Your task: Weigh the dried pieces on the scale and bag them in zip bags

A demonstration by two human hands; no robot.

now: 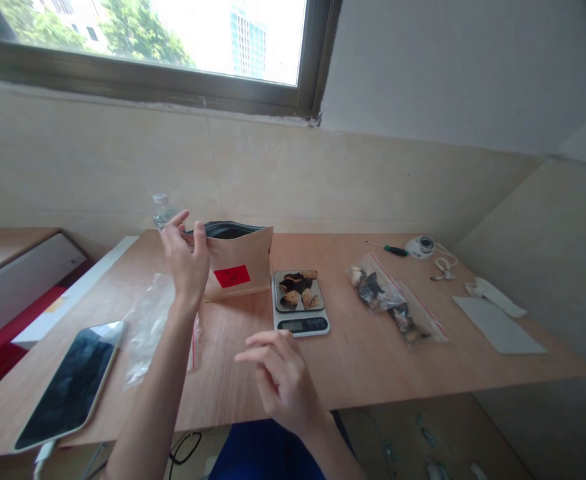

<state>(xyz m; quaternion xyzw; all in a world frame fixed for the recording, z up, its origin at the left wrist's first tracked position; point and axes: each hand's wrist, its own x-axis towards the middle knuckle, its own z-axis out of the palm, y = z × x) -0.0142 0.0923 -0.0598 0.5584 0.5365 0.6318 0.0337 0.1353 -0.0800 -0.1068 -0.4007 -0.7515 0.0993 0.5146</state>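
Upright, the open kraft pouch (237,263) is gripped by left hand (187,257).

Daylight enters through the window (147,40) at the top, where the outdoor scene is overexposed and washed out to near white. The room itself is evenly and softly lit, with only faint shadows on the tabletop (373,353). The phone screen (67,387) carries a pale reflection. The right hand (283,380) is slightly blurred. Wide-angle distortion bends the window frame and wall lines towards the edges, and the lower corners are dim.
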